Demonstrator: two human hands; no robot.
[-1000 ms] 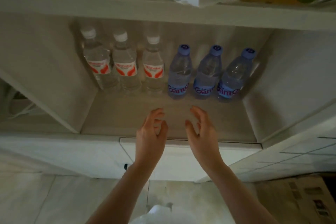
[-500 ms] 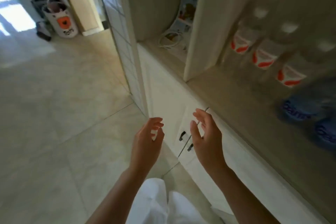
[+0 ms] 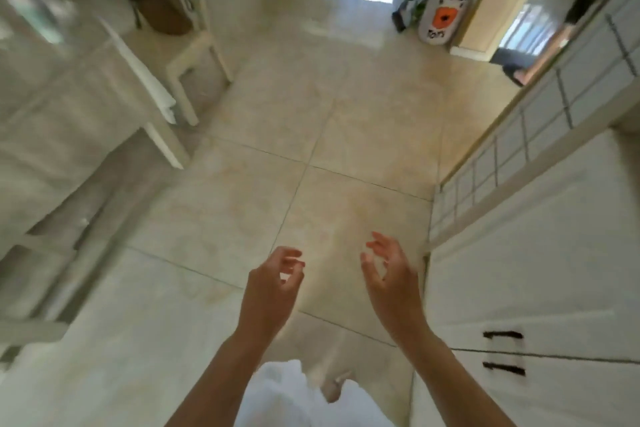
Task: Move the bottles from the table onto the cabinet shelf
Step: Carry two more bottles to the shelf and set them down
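Item: person's left hand (image 3: 273, 282) and right hand (image 3: 391, 276), both raised over the beige glossy tiled floor (image 3: 311, 135). State of grip: each hand holds nothing, its fingers loosely curled and parted, palms turned toward one another; the two are near each other but apart.

Item: pale cloth-covered worktop (image 3: 59, 107), at far left, blurred. It lies ahead and to the left of both hands, well apart from them; the left hand is the nearer. A clear, upright, bottle-like shape (image 3: 29, 7) shows at its far end; blur prevents saying whether it is one of the task's bottles, how many stand there, or what label it bears. Its long axis appears vertical.

Item: white cabinet with black bar handles (image 3: 504, 350), along the right edge, just beside the right forearm. Its shelf is out of frame.

Assessment: the hands look free for another fetch; the next reach would go leftward and forward.
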